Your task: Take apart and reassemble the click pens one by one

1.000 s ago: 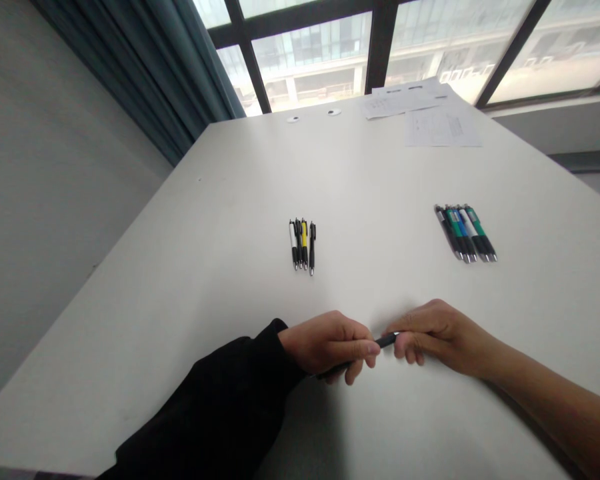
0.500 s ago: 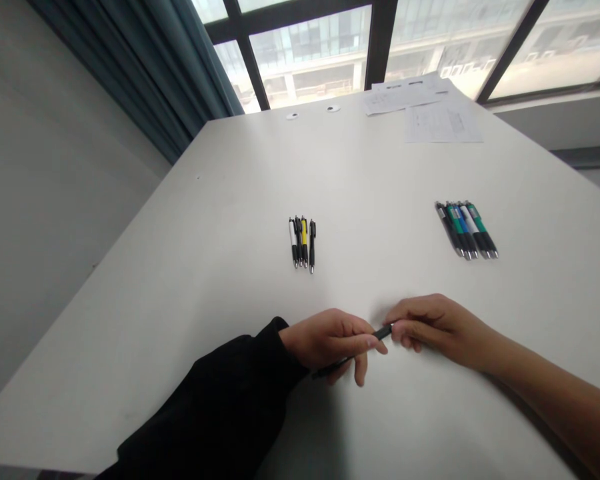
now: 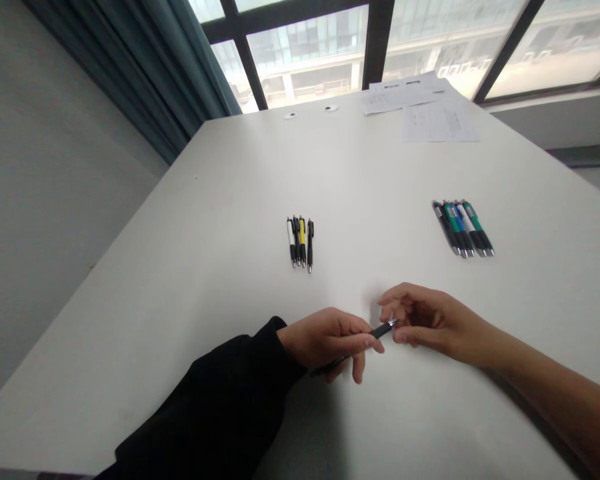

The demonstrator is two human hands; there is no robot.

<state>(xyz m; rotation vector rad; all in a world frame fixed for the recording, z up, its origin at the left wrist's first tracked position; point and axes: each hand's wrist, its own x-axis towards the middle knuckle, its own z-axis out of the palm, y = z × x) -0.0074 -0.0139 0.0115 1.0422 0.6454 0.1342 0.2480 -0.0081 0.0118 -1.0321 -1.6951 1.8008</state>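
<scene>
A black pen [image 3: 381, 330] lies slantwise in my left hand [image 3: 333, 340], pinched between thumb and fingers, its silver tip toward the right. My right hand [image 3: 423, 320] is beside that tip with thumb and fingers apart; whether a fingertip still touches the pen I cannot tell. Farther up the table is a small row of pens: a white and black pen [image 3: 291, 240], a yellow and black pen [image 3: 303, 240] and black ones, one black pen [image 3: 311, 245] slightly apart. On the right lies a tighter group of thicker pens [image 3: 464, 230] in green, blue, white and black.
The white table [image 3: 230, 220] reaches to the window. Paper sheets [image 3: 440, 122] lie at its far right end, near two small white ovals with dark spots [image 3: 331, 108]. A blue curtain [image 3: 180, 73] hangs at the far left beside the grey wall [image 3: 55, 167].
The fingers of my right hand have opened off the pen's tip, which now shows silver. My left hand keeps its hold on the pen. Both groups of pens lie as before.
</scene>
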